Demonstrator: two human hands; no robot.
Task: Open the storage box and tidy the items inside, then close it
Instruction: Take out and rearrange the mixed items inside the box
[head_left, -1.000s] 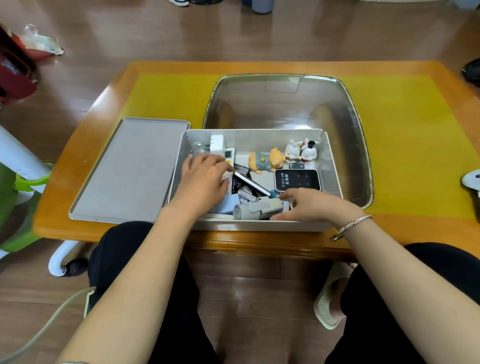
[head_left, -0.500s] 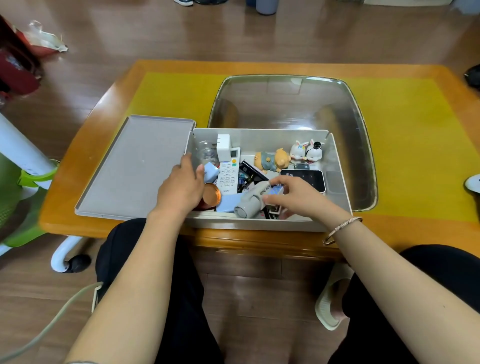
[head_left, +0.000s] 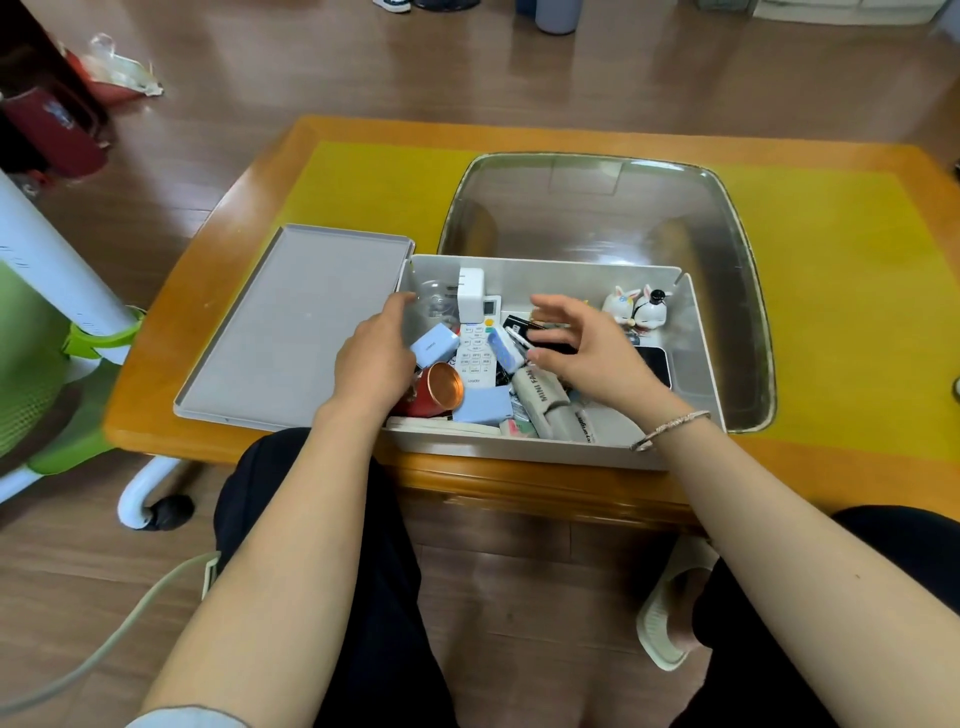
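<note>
The grey storage box stands open at the table's near edge, and its lid lies flat to its left. Inside are a white remote, a white charger cube, a copper-rimmed red cup, a grey mini fan, two small figurines and a black device. My left hand is in the box's left end and holds a light blue block. My right hand hovers over the middle with fingers spread, holding nothing.
A large shiny metal tray sits directly behind the box on the yellow mat. The wooden table edge is close to my knees. A green and white chair stands to the left on the floor.
My right hand has let go of the grey fan, risen and opened over the box's middle. My left hand has shifted toward the far left corner with the blue block.
</note>
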